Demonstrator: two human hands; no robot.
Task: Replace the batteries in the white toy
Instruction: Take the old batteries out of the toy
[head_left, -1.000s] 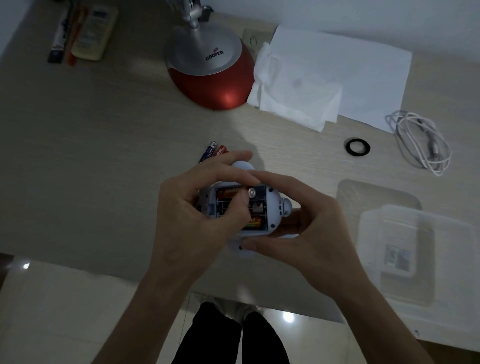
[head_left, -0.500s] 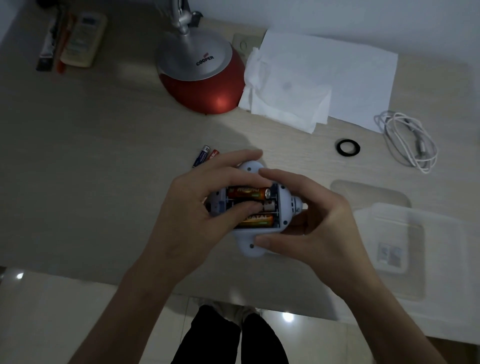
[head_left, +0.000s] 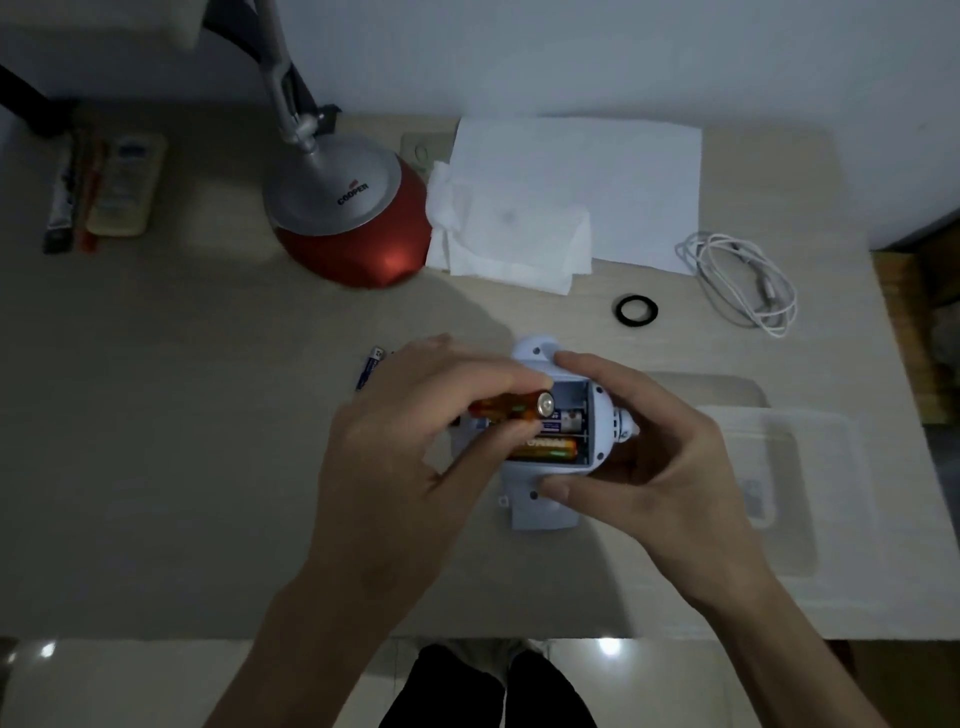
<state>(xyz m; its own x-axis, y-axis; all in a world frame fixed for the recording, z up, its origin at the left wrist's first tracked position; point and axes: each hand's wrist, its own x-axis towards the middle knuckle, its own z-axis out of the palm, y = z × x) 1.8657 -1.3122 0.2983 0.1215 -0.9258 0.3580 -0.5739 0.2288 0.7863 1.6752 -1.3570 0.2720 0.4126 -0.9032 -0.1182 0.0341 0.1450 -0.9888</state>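
The left hand (head_left: 415, 441) pinches an orange battery (head_left: 511, 408) lying left to right, its metal end facing right, just above the open bay of the toy (head_left: 545, 499). Half a second ago it sat in the top slot — now bare. The right hand (head_left: 639, 447) grips the toy over the table (head_left: 182, 415) (two batteries remain inside).

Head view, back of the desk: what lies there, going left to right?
Remote → lamp → tissue → ring → cable.
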